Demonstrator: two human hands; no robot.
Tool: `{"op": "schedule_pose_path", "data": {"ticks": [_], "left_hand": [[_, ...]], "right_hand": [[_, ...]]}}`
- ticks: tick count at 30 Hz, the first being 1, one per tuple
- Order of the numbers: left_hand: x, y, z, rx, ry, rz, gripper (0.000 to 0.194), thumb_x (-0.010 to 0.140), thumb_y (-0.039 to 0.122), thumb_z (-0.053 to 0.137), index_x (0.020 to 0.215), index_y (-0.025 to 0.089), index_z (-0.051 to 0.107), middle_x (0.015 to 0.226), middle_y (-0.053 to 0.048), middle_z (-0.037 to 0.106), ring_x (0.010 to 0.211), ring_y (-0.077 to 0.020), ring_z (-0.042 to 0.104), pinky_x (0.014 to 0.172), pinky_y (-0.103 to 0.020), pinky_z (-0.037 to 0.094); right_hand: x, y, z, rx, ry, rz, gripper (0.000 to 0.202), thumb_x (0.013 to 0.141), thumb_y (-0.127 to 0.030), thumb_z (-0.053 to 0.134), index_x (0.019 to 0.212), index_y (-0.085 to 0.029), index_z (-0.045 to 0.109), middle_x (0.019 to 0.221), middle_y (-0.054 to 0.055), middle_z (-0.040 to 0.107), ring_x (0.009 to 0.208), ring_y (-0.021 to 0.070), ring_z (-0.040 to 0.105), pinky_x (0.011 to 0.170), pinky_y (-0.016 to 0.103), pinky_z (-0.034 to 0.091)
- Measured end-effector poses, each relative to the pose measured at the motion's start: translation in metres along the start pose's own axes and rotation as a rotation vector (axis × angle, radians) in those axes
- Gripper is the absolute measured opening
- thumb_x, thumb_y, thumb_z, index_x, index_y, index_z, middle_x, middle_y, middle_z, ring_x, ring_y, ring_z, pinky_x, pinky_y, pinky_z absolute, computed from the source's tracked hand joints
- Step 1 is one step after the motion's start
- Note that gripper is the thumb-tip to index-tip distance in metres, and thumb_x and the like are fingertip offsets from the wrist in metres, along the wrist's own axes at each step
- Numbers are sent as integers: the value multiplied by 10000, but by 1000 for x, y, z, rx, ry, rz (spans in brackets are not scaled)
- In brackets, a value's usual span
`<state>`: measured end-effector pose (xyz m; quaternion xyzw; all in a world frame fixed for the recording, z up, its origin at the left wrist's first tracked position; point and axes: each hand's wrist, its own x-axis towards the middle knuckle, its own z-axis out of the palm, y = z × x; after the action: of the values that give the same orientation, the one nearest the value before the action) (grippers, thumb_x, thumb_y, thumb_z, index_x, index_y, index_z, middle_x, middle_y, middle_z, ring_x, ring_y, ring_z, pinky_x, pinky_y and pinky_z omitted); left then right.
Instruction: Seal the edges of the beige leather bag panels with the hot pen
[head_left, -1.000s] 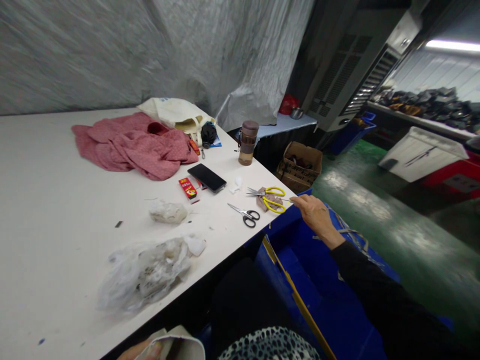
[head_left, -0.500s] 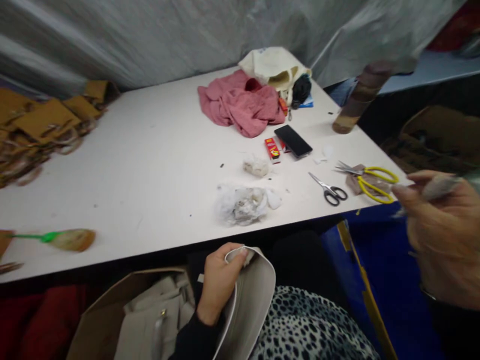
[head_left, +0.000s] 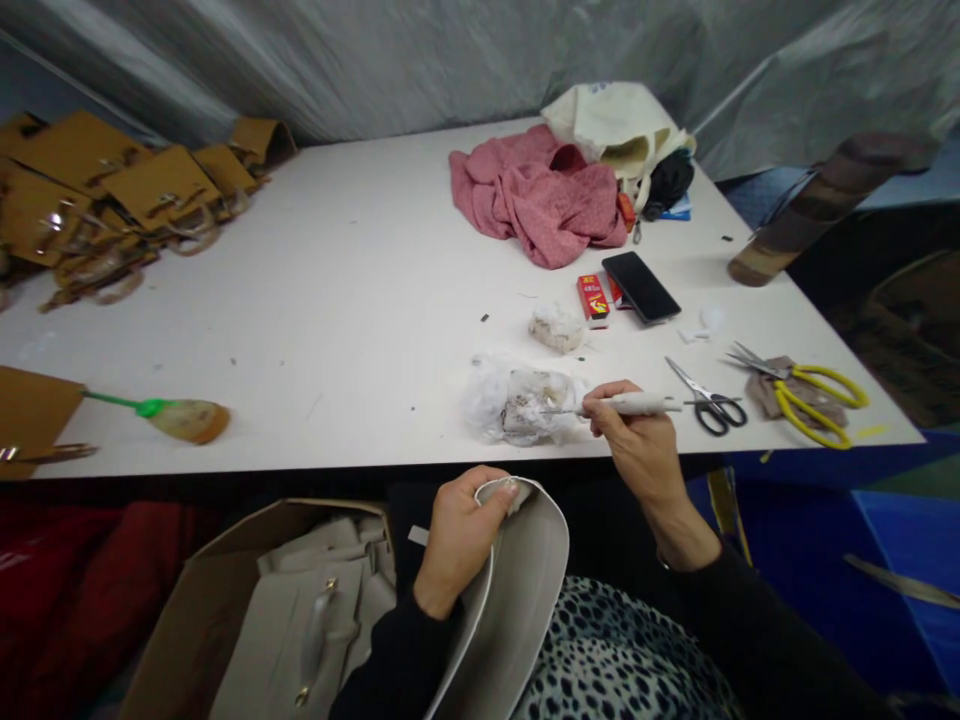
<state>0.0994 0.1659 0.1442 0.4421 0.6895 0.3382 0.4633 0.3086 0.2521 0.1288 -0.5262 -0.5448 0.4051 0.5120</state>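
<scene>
My left hand [head_left: 466, 535] is closed on the rim of an open light-grey handbag [head_left: 536, 570], its thumb pressed inside the edge. The bag rests on my lap over a spotted cloth [head_left: 622, 650]. In my right hand [head_left: 645, 455] is a white pen-like tool [head_left: 637, 403] with a thin metal tip, gripped between thumb and fingers. Its tip points left, over a crumpled clear plastic bag [head_left: 487, 400] around a dirty whitish lump [head_left: 529, 405]; whether they touch, I cannot tell. Just to the right lie black-handled scissors [head_left: 709, 400] and yellow-handled scissors [head_left: 810, 395], the latter on a brown cloth.
A phone [head_left: 641, 287], a red box [head_left: 593, 300] and a pink cloth [head_left: 540, 195] lie farther back. A tall bottle [head_left: 814, 215] stands at right. Brown bags [head_left: 157, 185] and a green-tipped glue bottle [head_left: 187, 418] are at left. Below is a carton [head_left: 180, 610] of grey bags.
My right hand has come left from beyond the table's right end to the plastic bag, carrying the tool. My left hand still grips the handbag's rim. The view has shifted.
</scene>
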Motion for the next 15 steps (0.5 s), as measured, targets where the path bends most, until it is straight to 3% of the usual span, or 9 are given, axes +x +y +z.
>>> {"op": "schedule_pose_path", "data": {"ticks": [4, 15], "left_hand": [[6, -2, 2, -4, -16, 7, 253, 779, 377, 686, 787, 144, 785, 733, -62, 761, 687, -197, 661, 655, -288, 505], [13, -6, 5, -35, -52, -25, 242, 785, 359, 697, 796, 132, 783, 713, -56, 742, 666, -175, 623, 652, -280, 467]], "right_hand": [[-3, 7, 7, -108, -28, -64, 290, 938, -502, 701, 909, -214, 699, 794, 19, 705, 679, 174, 632, 656, 311, 481], [0, 6, 10, -208, -102, -141, 268, 966, -496, 668, 896, -239, 694, 774, 10, 676, 707, 187, 630, 670, 319, 471]]}}
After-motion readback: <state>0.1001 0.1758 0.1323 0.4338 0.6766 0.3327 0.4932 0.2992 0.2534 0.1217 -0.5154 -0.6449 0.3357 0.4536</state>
